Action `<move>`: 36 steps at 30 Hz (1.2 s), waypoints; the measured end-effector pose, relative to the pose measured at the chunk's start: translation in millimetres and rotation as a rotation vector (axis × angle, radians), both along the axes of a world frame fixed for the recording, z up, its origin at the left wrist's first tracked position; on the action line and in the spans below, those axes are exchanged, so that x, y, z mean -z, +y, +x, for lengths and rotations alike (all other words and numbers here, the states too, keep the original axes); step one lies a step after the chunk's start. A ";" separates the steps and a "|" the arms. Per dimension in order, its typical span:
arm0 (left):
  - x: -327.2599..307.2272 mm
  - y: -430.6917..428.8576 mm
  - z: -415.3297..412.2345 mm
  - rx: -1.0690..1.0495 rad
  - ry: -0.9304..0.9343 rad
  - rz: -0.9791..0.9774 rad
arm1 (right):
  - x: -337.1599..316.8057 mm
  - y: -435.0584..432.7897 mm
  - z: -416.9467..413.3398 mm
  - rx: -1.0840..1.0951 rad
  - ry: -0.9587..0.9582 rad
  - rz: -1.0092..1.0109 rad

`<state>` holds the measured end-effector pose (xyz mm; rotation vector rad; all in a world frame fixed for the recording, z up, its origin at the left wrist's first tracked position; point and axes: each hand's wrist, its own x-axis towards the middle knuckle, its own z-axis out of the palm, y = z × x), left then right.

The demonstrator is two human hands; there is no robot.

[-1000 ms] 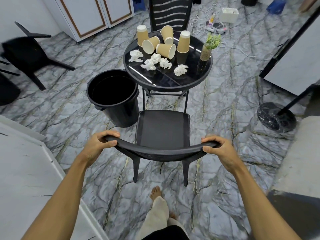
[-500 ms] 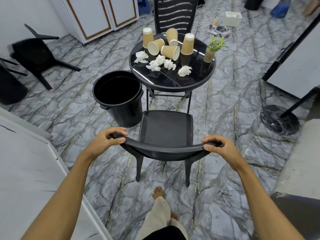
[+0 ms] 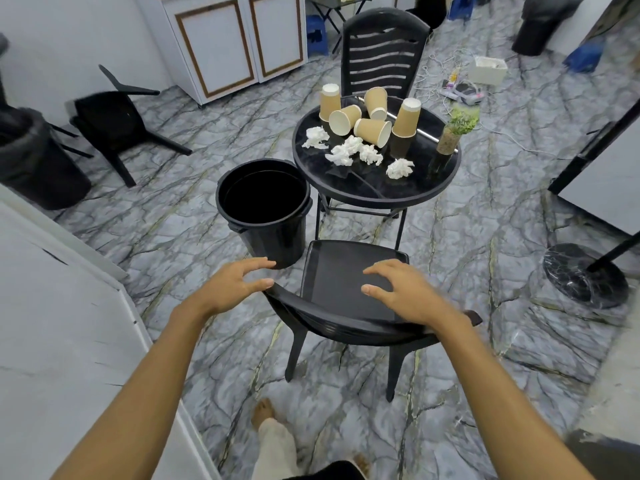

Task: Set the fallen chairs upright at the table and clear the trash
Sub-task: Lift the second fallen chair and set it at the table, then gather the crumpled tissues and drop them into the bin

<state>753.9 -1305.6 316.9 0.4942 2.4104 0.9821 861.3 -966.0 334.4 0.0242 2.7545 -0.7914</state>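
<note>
A black chair (image 3: 349, 271) stands upright just in front of me, facing the round black table (image 3: 367, 194). My left hand (image 3: 232, 284) hovers open at the left end of its backrest, fingers spread. My right hand (image 3: 401, 292) is open above the seat. On the table lie several tan paper cups (image 3: 372, 131) and crumpled white tissues (image 3: 346, 152). Another black chair (image 3: 114, 124) lies tipped over at the far left. A tall slatted chair (image 3: 382, 53) stands behind the table.
An empty black bin (image 3: 266, 211) stands left of the table. A small potted plant (image 3: 453, 131) is on the table's right edge. A bagged bin (image 3: 31, 157) sits far left, a round stand base (image 3: 585, 275) on the right, cables and a white box (image 3: 486, 69) beyond.
Both hands have let go of the chair's backrest and opened; the right one moved inward over the seat. The view has shifted closer to the table.
</note>
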 end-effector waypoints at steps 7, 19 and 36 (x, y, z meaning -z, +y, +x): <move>14.9 -55.5 -54.1 0.033 0.010 -0.154 | 6.3 -75.2 -70.4 -0.015 -0.078 0.102; 26.4 -112.6 -152.2 0.179 0.127 -0.411 | 34.1 -157.4 -160.7 0.159 -0.098 0.191; 46.8 3.6 -327.1 0.425 0.373 -0.454 | 68.3 -112.7 -283.3 0.553 -0.056 0.183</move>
